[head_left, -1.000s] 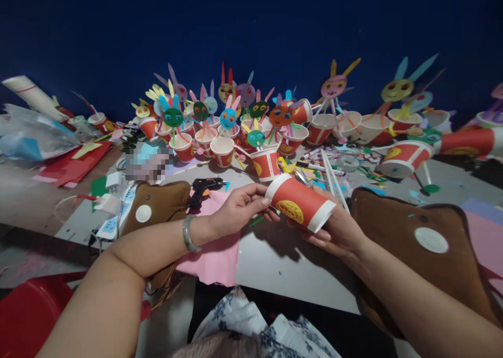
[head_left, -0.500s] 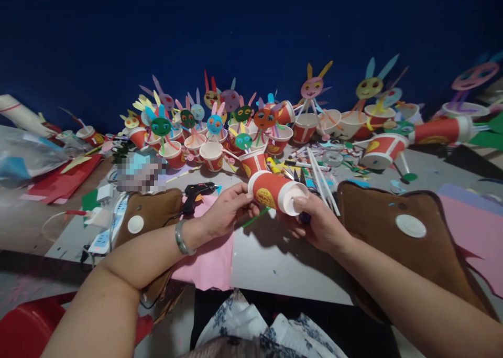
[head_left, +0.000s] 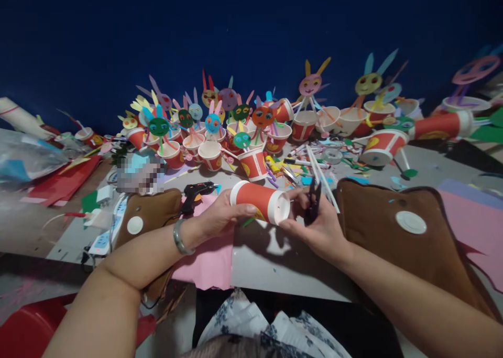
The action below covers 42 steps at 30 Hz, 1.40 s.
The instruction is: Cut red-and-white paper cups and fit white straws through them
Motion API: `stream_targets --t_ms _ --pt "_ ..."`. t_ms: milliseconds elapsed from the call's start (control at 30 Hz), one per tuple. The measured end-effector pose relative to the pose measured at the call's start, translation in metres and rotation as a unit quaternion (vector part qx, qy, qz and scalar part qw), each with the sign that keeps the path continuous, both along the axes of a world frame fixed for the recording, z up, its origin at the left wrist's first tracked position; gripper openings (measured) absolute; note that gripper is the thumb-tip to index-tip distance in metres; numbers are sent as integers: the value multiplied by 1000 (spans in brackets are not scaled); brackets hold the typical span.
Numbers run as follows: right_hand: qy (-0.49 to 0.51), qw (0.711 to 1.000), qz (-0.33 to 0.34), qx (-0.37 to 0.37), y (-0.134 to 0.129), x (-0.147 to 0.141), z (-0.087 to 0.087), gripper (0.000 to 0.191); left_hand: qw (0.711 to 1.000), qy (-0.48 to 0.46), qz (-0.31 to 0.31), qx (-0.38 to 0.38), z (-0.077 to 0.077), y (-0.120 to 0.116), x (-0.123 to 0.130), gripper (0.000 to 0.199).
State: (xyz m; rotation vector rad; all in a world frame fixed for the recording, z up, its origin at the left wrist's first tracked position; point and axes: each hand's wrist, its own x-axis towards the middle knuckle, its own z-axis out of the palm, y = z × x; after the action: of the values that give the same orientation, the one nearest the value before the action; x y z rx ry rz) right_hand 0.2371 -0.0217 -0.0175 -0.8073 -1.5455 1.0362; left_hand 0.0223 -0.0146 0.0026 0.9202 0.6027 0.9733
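A red-and-white paper cup point(head_left: 255, 198) lies on its side in the air, its white base turned to the right. My left hand point(head_left: 220, 211) is closed round the cup's rim end, thumb along its lower side. A small dark mark shows on the base. My right hand point(head_left: 320, 224) has its thumb and fingertips near or touching the base end. Tucked in its fingers is a black tool, apparently scissors point(head_left: 313, 201), pointing upward; the fingers hide part of it.
Paper cups with rabbit-faced figures point(head_left: 212, 123) crowd the back of the table. A black glue gun point(head_left: 196, 195) lies on pink cloth point(head_left: 208, 263) to the left. Brown pads point(head_left: 393, 253) flank my arms. Pens, white sticks point(head_left: 324, 177) and paper scraps lie behind my hands.
The cup has moved left and slightly down and turned a little. My left hand now wraps it more fully. My right thumb has left the base's centre, and the black tool shows more.
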Motion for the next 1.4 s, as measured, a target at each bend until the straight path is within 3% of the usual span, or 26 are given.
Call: stream_targets --t_ms 167,367,600,867,1400 --pt "-25 987 12 159 -8 0 2 61 998 4 -61 16 -3 -3 -5 37" --pt "-69 969 22 235 -15 1 9 52 987 52 -150 20 7 -3 -14 44" --pt "-58 970 42 231 -13 3 12 55 982 -4 -186 -40 3 -6 -12 51" --pt "-53 975 35 215 -9 3 7 56 988 -8 -130 -82 -1 -8 -10 54" --pt "-47 977 40 203 -12 2 8 55 989 -14 -134 -64 3 -9 -8 43"
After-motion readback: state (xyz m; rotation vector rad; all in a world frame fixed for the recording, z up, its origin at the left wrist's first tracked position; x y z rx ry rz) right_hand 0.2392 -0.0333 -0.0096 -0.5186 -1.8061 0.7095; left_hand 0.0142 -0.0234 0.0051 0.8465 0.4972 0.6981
